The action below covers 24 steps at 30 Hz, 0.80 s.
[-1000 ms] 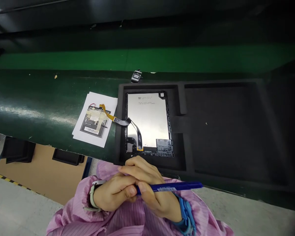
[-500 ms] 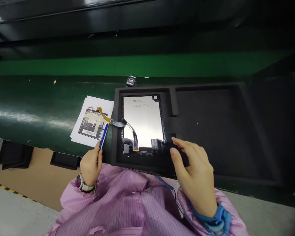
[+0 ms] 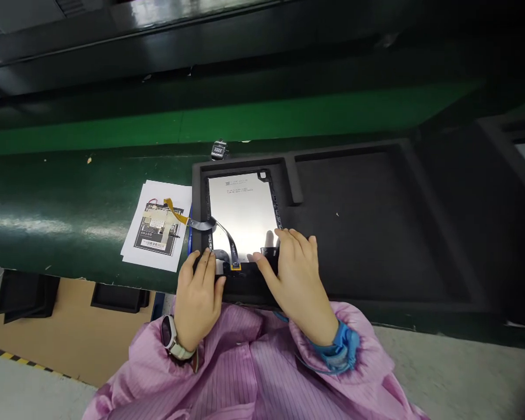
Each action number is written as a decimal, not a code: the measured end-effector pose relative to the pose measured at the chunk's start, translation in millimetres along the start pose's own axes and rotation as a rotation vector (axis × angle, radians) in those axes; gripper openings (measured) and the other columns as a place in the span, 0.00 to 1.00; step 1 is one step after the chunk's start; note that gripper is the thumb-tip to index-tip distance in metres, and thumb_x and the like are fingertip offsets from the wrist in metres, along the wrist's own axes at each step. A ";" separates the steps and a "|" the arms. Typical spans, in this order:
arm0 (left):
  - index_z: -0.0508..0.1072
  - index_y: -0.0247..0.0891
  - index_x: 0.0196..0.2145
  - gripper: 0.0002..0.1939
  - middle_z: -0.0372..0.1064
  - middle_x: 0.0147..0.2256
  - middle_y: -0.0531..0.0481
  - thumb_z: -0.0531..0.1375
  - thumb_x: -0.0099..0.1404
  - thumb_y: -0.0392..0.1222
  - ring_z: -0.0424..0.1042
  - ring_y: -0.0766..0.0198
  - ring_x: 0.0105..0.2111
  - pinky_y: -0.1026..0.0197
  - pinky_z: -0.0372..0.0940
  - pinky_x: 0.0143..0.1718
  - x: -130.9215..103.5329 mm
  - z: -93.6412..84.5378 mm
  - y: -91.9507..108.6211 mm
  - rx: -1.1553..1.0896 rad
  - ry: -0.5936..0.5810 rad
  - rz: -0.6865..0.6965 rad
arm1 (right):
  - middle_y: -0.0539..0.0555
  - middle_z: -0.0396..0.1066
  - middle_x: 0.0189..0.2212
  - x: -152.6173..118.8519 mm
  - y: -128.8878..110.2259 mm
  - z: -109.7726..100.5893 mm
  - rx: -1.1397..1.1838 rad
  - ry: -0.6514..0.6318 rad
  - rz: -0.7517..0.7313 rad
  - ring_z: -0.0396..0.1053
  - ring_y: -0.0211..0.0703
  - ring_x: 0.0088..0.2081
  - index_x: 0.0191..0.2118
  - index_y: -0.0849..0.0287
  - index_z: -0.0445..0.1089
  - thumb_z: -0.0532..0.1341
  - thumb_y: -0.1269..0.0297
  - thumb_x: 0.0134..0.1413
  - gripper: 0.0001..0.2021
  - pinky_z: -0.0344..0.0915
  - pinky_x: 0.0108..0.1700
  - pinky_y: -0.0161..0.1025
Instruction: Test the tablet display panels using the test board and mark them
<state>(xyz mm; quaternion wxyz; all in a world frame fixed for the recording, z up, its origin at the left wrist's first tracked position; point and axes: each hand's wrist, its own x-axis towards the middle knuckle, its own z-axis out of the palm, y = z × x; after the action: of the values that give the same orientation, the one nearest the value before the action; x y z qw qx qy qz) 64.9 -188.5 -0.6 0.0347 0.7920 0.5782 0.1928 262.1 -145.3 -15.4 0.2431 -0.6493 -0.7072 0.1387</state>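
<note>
A display panel [image 3: 245, 216] with a silvery back and black frame lies in the left recess of a black foam tray [image 3: 354, 233]. My left hand [image 3: 199, 294] is at its lower left corner, fingers stretched over the edge, holding nothing. At the lower right corner rests my right hand [image 3: 300, 280], its thumb over the panel's bottom part and its fingers along the right edge. A flat ribbon cable [image 3: 201, 224] links the panel to a circuit board with tape [image 3: 157, 227] on white paper sheets [image 3: 131, 245]. Between paper and tray lies a blue pen [image 3: 189, 236], partly hidden.
A small tally counter [image 3: 219, 150] stands behind the tray on the green bench [image 3: 70, 198]. Black trays [image 3: 118, 296] lie on brown board below the bench's front edge at left. Another foam tray [image 3: 499, 151] is at the far right.
My left hand has let go of the blue pen and moved right to the panel's corner. My right hand has moved left and down onto the panel's lower right edge.
</note>
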 end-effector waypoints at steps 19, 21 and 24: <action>0.72 0.37 0.56 0.17 0.67 0.50 0.37 0.52 0.74 0.38 0.68 0.50 0.52 0.44 0.65 0.55 -11.0 -2.6 -52.9 -0.093 0.265 -0.343 | 0.65 0.60 0.66 5.1 -83.1 -32.5 0.496 0.170 -0.402 0.56 0.51 0.68 0.64 0.63 0.58 0.58 0.65 0.63 0.25 0.63 0.66 0.53; 0.71 0.36 0.58 0.20 0.65 0.46 0.38 0.51 0.73 0.39 0.68 0.50 0.47 0.44 0.65 0.50 -9.1 2.5 -68.6 0.004 0.203 -0.360 | 0.66 0.61 0.65 8.5 -86.8 -25.9 0.479 0.202 -0.448 0.56 0.53 0.68 0.63 0.65 0.59 0.59 0.63 0.63 0.25 0.62 0.66 0.54; 0.72 0.38 0.59 0.21 0.65 0.43 0.39 0.51 0.71 0.39 0.67 0.49 0.42 0.44 0.64 0.46 -4.9 7.3 -81.5 0.033 0.113 -0.373 | 0.68 0.62 0.65 10.5 -91.5 -20.4 0.453 0.220 -0.492 0.56 0.56 0.68 0.61 0.68 0.61 0.58 0.59 0.64 0.25 0.61 0.67 0.55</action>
<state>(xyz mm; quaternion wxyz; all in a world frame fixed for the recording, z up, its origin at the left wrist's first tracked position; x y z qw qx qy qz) -7.4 -165.0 -31.2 0.0244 0.6597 0.7189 0.2178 194.6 -148.2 50.4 0.4818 -0.4001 -0.7633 0.1588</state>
